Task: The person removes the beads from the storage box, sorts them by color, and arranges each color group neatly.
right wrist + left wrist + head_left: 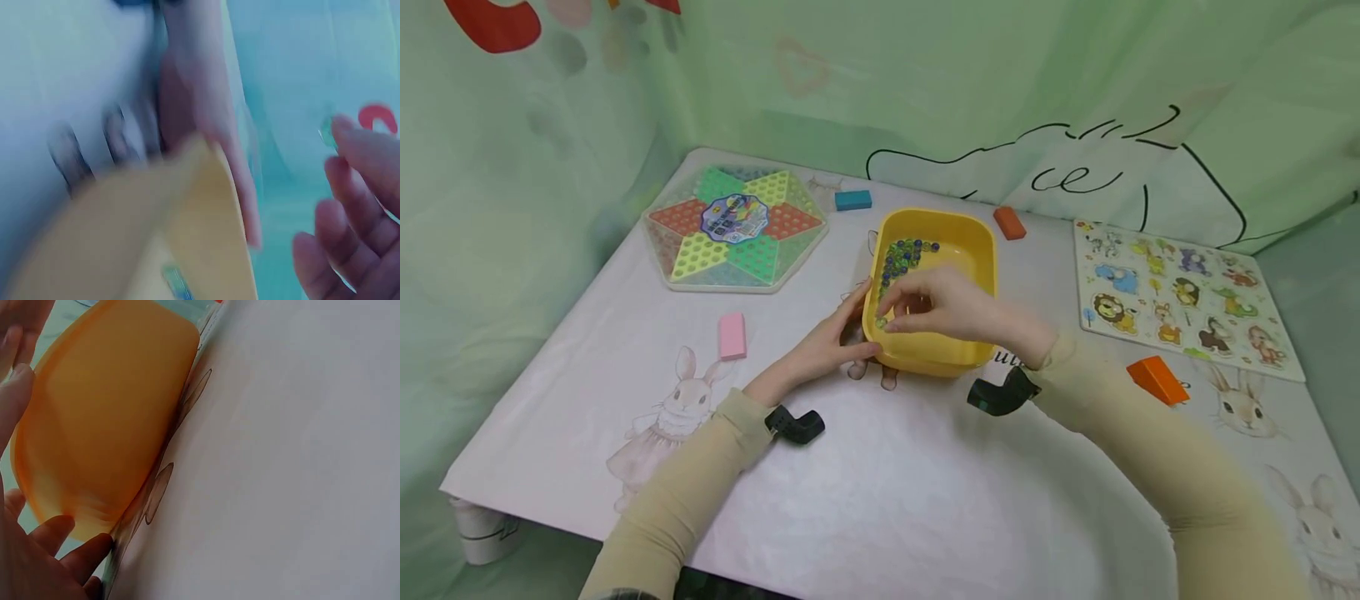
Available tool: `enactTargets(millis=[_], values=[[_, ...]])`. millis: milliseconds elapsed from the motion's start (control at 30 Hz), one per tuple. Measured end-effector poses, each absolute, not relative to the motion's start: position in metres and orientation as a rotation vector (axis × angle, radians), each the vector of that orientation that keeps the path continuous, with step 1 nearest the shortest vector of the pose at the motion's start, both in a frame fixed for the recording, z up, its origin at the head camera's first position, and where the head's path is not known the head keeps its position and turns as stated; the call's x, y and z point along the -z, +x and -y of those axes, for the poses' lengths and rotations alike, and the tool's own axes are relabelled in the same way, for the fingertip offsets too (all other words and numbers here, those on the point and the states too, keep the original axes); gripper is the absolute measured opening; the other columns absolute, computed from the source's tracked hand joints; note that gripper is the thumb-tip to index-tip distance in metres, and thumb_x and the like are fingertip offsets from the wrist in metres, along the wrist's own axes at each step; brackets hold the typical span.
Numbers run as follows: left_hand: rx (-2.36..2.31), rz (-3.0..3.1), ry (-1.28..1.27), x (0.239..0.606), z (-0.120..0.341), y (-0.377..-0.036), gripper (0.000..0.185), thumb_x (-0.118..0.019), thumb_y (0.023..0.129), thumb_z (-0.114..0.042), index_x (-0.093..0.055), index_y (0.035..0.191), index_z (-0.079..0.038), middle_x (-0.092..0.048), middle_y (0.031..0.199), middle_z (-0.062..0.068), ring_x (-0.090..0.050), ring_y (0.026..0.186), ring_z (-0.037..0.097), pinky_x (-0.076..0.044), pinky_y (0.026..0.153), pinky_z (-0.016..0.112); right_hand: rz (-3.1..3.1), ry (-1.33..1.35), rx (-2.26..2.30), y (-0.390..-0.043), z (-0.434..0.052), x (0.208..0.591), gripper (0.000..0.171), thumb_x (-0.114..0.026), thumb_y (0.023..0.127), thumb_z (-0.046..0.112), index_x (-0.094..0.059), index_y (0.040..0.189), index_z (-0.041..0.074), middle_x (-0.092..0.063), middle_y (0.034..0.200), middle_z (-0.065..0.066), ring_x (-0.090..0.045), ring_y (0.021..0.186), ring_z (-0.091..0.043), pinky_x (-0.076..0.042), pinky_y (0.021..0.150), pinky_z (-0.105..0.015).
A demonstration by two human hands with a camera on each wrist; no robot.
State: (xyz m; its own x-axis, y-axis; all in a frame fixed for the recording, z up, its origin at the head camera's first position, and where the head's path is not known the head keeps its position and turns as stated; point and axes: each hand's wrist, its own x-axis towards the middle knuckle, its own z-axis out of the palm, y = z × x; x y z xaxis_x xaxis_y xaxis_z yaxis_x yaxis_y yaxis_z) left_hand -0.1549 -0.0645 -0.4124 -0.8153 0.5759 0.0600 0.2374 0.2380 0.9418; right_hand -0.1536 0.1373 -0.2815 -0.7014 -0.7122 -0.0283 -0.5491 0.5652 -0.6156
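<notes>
Long beige sleeves are worn on both arms; a black angular camera mount point(795, 423) is strapped at each wrist.

I sat at a low table point(880, 500) covered with a white cloth printed with rabbits. Behind it and at my left hung a pale green curtain point(925, 75) with black line drawings and red shapes. The light was soft and even.

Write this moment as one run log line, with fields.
left hand: holds yellow tub side | right hand: in tub, pinches a marble | marbles: far corner
</notes>
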Motion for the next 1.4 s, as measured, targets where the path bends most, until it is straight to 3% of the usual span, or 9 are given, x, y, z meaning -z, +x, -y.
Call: enactTargets(millis=[333, 533, 633, 1100, 1400], values=[[-1.607, -2.221, 0.761, 0.412, 0.064, -0.155, 0.087, -0.063, 0.087, -0.025, -0.002, 0.149, -0.030, -0.029, 0.150, 0.009, -0.025, 0.139, 0.018, -0.017, 0.114, 0.041, -2.529, -1.138, 1.044, -0.097, -0.121, 0.324, 0.016, -0.073, 0.079, 0.014, -0.069, 0.094, 0.010, -0.063, 0.074, 0.005, -0.047, 0.060, -0.003, -0.043, 0.055, -0.018], [-1.632, -2.181, 0.754, 0.388, 0.063, -0.145, 0.086, -0.062, 0.088, -0.013, -0.003, 0.150, -0.015, -0.030, 0.148, 0.019, -0.026, 0.138, 0.028, -0.020, 0.112, 0.046, -2.558, -1.069, 1.023, -0.085, -0.117, 0.355, 0.015, -0.072, 0.080, 0.012, -0.068, 0.094, 0.009, -0.057, 0.071, 0.005, -0.045, 0.061, -0.001, -0.043, 0.055, -0.016], [-1.631, -2.173, 0.751, 0.379, 0.063, -0.141, 0.085, -0.062, 0.088, -0.014, -0.004, 0.150, -0.011, -0.029, 0.148, 0.020, -0.026, 0.138, 0.030, -0.021, 0.112, 0.046, -2.546, -1.014, 1.033, -0.086, -0.117, 0.366, 0.014, -0.071, 0.080, 0.011, -0.067, 0.093, 0.008, -0.057, 0.071, 0.004, -0.046, 0.062, -0.002, -0.043, 0.056, -0.017], [-1.625, -2.172, 0.744, 0.378, 0.064, -0.141, 0.084, -0.061, 0.089, -0.014, -0.004, 0.150, -0.013, -0.029, 0.148, 0.020, -0.024, 0.139, 0.029, -0.018, 0.113, 0.045, -2.537, -0.917, 0.935, -0.093, -0.111, 0.381, 0.012, -0.065, 0.085, 0.010, -0.062, 0.097, 0.008, -0.061, 0.083, 0.002, -0.049, 0.068, -0.004, -0.045, 0.062, -0.017], [-1.611, -2.172, 0.736, 0.377, 0.064, -0.140, 0.084, -0.061, 0.089, -0.015, -0.003, 0.150, -0.014, -0.028, 0.148, 0.020, -0.024, 0.139, 0.030, -0.019, 0.113, 0.045, -2.505, -0.909, 0.897, -0.093, -0.110, 0.376, 0.018, -0.066, 0.085, 0.012, -0.062, 0.102, 0.009, -0.055, 0.075, 0.004, -0.046, 0.065, -0.005, -0.042, 0.058, -0.018]])
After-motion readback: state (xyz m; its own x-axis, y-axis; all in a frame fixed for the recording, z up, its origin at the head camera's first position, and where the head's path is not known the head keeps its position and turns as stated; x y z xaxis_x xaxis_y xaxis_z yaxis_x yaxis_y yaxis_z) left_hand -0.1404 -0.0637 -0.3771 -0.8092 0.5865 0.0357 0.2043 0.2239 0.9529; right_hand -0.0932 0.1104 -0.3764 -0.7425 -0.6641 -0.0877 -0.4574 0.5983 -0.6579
